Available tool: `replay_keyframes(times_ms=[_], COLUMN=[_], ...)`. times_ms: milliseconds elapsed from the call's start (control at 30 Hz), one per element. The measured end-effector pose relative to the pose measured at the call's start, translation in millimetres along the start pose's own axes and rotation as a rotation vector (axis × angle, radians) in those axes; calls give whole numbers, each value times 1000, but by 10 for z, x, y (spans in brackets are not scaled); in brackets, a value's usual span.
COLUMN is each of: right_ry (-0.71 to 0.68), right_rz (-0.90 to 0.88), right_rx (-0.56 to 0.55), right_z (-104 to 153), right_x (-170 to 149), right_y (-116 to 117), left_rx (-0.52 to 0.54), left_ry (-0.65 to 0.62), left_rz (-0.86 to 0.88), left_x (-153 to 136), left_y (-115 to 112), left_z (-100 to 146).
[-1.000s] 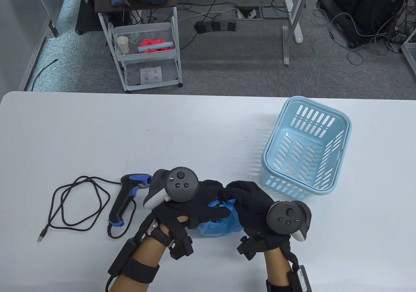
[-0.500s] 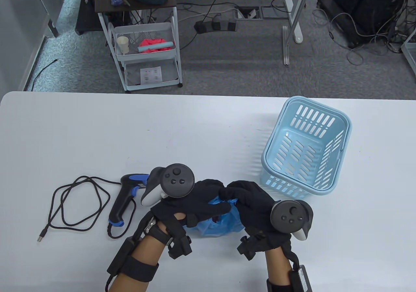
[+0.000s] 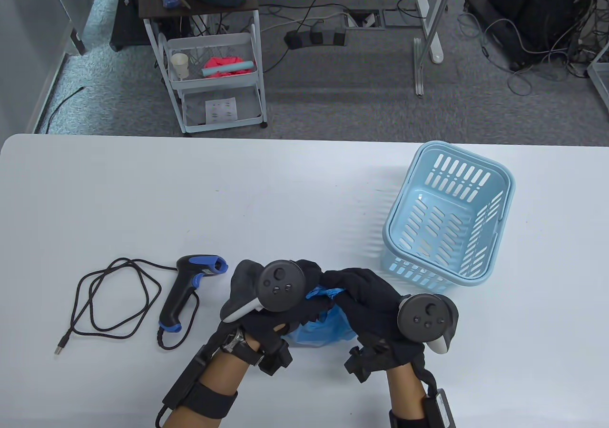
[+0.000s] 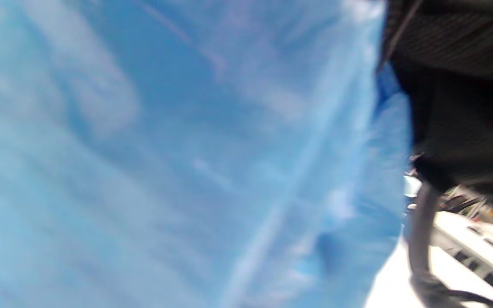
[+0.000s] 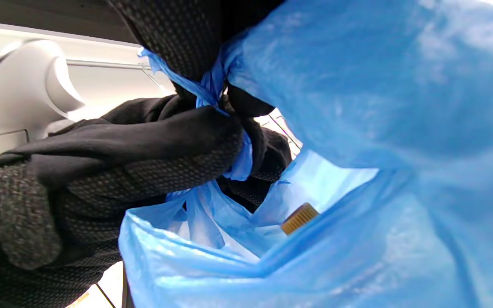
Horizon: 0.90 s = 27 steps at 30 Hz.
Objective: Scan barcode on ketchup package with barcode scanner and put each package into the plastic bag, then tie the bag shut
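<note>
A blue plastic bag (image 3: 328, 328) sits on the white table (image 3: 190, 199) near the front edge, between my two gloved hands. My left hand (image 3: 304, 299) and my right hand (image 3: 345, 285) both pinch the bag's twisted handles (image 3: 323, 293) above it. In the right wrist view the handles (image 5: 206, 96) are wound round black fingers (image 5: 186, 141), and a yellow cap (image 5: 300, 218) shows inside the bag (image 5: 400, 128). The left wrist view is filled by blurred blue bag film (image 4: 165, 162). The black and blue barcode scanner (image 3: 188, 290) lies to the left, untouched.
A light blue slotted basket (image 3: 449, 223) stands at the right, with nothing visible in it. The scanner's black cable (image 3: 109, 299) loops at the left. Beyond the table's far edge stand a white cart (image 3: 211, 66) and floor cables.
My left hand has shifted to the right and rolled over the bag's top, uncovering the scanner's head. The right hand has barely moved. The bag stays in place.
</note>
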State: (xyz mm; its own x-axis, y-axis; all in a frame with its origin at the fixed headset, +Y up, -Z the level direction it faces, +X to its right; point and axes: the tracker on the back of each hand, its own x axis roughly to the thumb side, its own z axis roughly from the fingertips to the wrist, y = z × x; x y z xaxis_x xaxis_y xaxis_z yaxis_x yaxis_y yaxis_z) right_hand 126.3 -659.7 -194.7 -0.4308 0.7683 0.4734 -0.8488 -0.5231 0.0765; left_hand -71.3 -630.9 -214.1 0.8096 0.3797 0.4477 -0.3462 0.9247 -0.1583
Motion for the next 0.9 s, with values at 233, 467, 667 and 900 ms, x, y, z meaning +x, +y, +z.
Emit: replay_keyframes(times_ms=[233,467,667,900], right_ry=[-19,-38,-43,-16], right_rz=[2,-11,-10,13], right_rx=[17,61,86,67], right_z=[-3,-6,-9,-7], right_x=[-3,-10,-11,-29], right_y=[-2,-14,-8,-12], left_rx=[77,61,-17,-65], left_ry=[45,83,87,65], left_rz=[-276,-298,-27,243], left_x=[99,58,-47,-161], left_y=[4,-8,1,19], left_z=[-17,-39,-60,-41])
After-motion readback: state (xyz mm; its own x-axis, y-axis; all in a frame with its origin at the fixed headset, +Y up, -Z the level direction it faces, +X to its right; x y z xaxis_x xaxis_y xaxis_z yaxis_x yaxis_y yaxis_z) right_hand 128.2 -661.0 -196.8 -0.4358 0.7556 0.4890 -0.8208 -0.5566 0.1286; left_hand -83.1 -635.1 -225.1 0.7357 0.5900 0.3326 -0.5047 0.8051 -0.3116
